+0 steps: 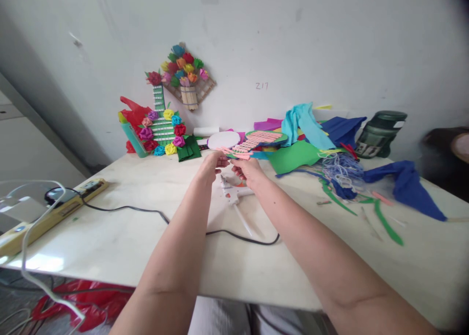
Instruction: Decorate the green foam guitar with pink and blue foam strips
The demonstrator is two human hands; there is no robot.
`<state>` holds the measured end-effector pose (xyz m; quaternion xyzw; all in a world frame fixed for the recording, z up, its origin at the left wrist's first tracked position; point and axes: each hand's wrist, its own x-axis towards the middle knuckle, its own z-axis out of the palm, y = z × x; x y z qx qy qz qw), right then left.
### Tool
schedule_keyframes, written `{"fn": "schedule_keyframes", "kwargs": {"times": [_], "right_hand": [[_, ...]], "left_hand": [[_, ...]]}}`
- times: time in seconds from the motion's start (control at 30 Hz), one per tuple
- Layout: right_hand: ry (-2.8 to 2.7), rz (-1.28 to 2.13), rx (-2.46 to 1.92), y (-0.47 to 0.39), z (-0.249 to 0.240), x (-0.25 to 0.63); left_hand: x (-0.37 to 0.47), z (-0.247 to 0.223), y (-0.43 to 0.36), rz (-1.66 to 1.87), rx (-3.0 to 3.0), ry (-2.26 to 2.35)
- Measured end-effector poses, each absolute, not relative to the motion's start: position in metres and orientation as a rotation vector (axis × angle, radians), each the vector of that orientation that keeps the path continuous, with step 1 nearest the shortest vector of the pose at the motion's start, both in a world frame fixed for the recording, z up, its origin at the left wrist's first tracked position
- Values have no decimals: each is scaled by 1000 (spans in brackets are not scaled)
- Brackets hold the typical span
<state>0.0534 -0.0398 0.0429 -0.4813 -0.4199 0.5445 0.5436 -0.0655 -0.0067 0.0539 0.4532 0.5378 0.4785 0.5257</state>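
Both my hands are raised over the middle of the table at the near end of a craft piece point(264, 138), a green-edged shape covered with rows of pink strips. My left hand point(215, 163) has its fingers curled at the left side of this end. From the right, my right hand point(247, 170) grips close by, its fingertips bent inward. Loose-looking pink strips point(240, 154) lie across the piece just above the fingers. Below the hands a white glue gun point(231, 192) rests on the table, a glue stick point(244, 220) sticking out towards me.
At the back left stands a guitar-shaped decoration point(163, 124) with paper roses. A flower basket ornament point(189, 95) leans on the wall. Coloured sheets point(296, 156), tangled white string point(340, 168) and a dark green bottle point(381, 134) lie right. A black cord point(135, 208) crosses from the power strip point(73, 205).
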Motion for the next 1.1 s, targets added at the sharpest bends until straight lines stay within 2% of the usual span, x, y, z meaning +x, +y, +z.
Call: {"fn": "schedule_keyframes", "kwargs": {"times": [0.6, 1.1], "right_hand": [[-957, 1340, -1141, -43, 46, 48], [-947, 1228, -1191, -43, 46, 43]], "left_hand": [[-65, 51, -3, 1132, 1078, 1274], [-59, 52, -4, 1157, 1104, 1323]]}}
